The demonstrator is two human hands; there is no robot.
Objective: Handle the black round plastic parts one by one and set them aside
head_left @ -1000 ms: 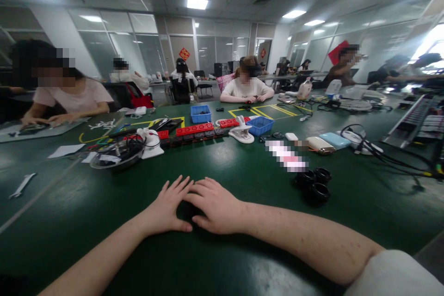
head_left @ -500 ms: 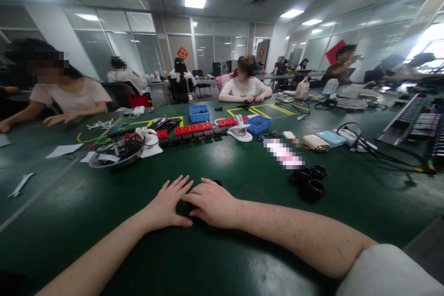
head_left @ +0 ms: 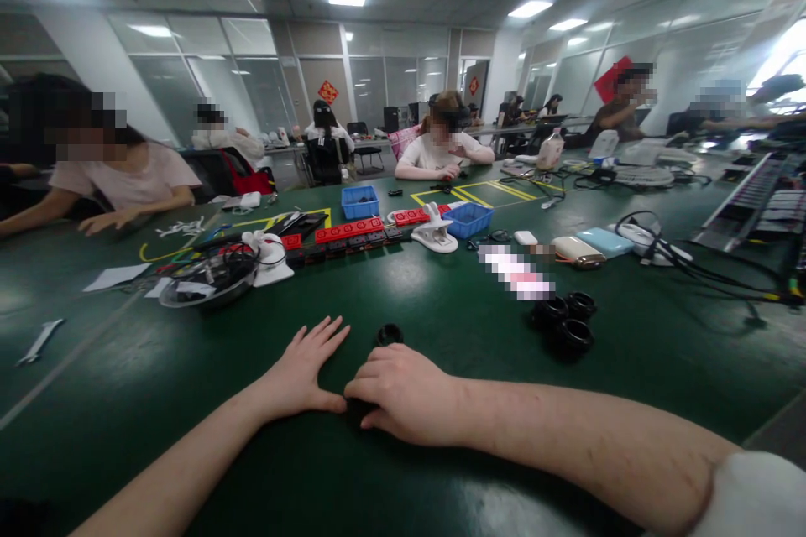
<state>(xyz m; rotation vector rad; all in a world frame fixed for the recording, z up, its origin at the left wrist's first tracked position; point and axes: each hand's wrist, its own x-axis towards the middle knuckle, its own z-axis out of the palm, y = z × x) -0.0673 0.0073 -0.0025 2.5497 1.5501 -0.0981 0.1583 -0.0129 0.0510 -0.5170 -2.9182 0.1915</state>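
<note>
My left hand lies on the green table with its fingers spread, holding nothing. Its thumb tip is close to the fingertips of my right hand. The fingers of that hand curl down over a black part, which is mostly hidden beneath the palm. Just beyond my right knuckles stands a black ring-shaped part. Farther right, several similar black ring-shaped parts sit together.
A wrench lies at the far left. A clear bowl of cables, a row of red blocks, a white clamp and blue bins line the middle. Cables lie right. A co-worker sits opposite.
My right hand has moved toward me and slightly right, uncovering the black ring-shaped part behind it. My left hand has stayed nearly still.
</note>
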